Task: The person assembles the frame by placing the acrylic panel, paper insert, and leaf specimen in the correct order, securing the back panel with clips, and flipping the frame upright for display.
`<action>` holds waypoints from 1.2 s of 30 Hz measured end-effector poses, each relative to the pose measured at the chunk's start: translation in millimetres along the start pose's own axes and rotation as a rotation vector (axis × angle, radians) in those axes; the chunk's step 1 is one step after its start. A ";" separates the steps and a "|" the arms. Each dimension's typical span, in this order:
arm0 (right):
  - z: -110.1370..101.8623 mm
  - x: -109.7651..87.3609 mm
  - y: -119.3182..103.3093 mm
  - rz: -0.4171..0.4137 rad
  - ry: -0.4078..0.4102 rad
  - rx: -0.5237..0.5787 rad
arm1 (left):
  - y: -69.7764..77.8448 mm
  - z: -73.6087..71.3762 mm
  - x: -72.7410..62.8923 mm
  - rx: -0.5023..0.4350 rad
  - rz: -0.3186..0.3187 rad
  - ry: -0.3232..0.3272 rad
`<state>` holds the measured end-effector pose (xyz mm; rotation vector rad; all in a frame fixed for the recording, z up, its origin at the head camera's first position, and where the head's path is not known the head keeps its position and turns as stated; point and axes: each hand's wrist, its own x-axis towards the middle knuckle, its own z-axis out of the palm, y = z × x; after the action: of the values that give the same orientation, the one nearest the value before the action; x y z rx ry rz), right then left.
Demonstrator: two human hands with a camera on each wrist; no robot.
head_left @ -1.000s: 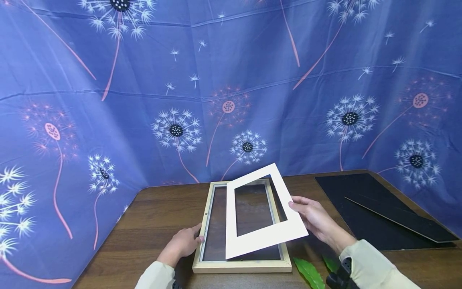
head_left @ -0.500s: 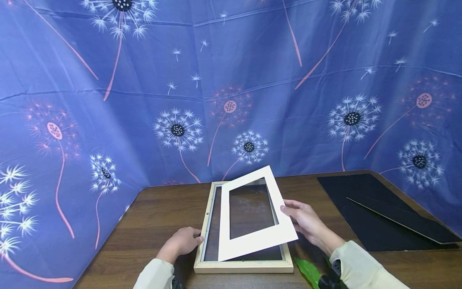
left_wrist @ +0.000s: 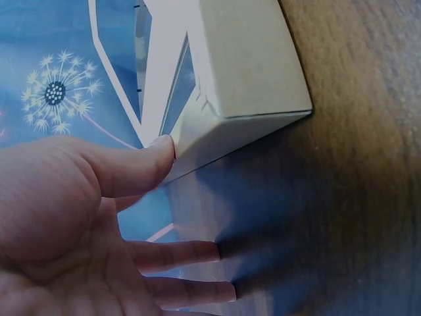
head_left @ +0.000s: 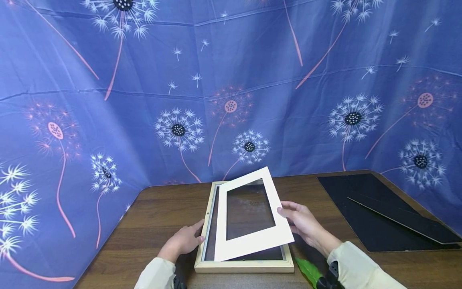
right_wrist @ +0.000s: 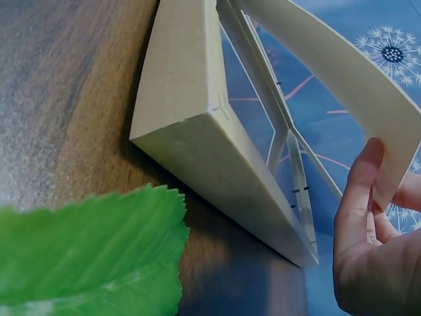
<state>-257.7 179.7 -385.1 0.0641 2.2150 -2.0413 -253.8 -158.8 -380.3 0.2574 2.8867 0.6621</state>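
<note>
A light wooden picture frame lies flat on the table with its inner recess facing up. Above it, a white picture mat with a rectangular window is tilted and turned askew, its left part low over the frame. My right hand pinches the mat's right border between thumb and fingers, as the right wrist view also shows at the raised mat edge. At the frame's left side, my left hand touches the wood with thumb and forefinger. Its other fingers extend straight beside the frame.
Black backing boards lie at the right, a narrower flap raised across them. A green serrated leaf lies beside the frame's near right corner, partly behind the right wrist's gear. Blue dandelion-print cloth hangs behind the brown table.
My right hand has carried the mat leftward and slightly lower over the frame. The left hand has stayed at the frame's left side, its fingers shifting slightly.
</note>
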 end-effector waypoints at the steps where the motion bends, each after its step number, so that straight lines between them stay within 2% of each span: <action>1: 0.2 -0.4 0.1 -0.001 0.004 -0.005 | 0.0 -0.4 -0.1 -0.002 0.004 -0.001; 9: 5.1 0.6 0.1 -0.017 0.013 -0.053 | 1.6 -0.6 0.6 0.013 0.007 -0.023; 17: 9.3 6.5 -3.3 -0.016 -0.034 -0.099 | 0.6 -1.5 0.9 0.000 0.000 -0.035; 36: 7.5 5.0 -6.6 -0.105 -0.065 -0.316 | -0.6 -2.3 -0.2 0.015 0.031 -0.022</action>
<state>-262.9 171.4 -379.7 -0.1504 2.5151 -1.6851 -254.2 -160.4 -378.5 0.3098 2.8730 0.6395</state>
